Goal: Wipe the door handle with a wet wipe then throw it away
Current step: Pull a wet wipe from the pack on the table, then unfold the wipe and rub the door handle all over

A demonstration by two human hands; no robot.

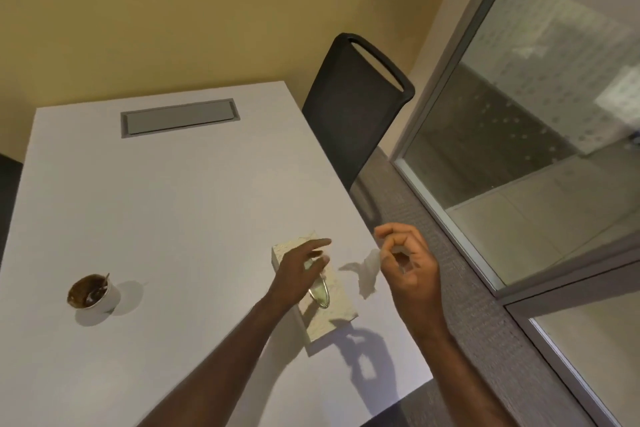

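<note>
White wipe [369, 267] pinched in right hand [410, 267]; left hand [299, 274] open, covering box [322, 302] slot, contact unclear

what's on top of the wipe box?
The left hand lies over the wipe box, its fingers across the oval opening's far end. A wipe hangs from the right hand. Box contents are hidden.

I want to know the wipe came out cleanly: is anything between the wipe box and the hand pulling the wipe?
Nothing visible. The right hand pinches the wipe beside the box, over bare table; the left hand rests on the box top.
</note>
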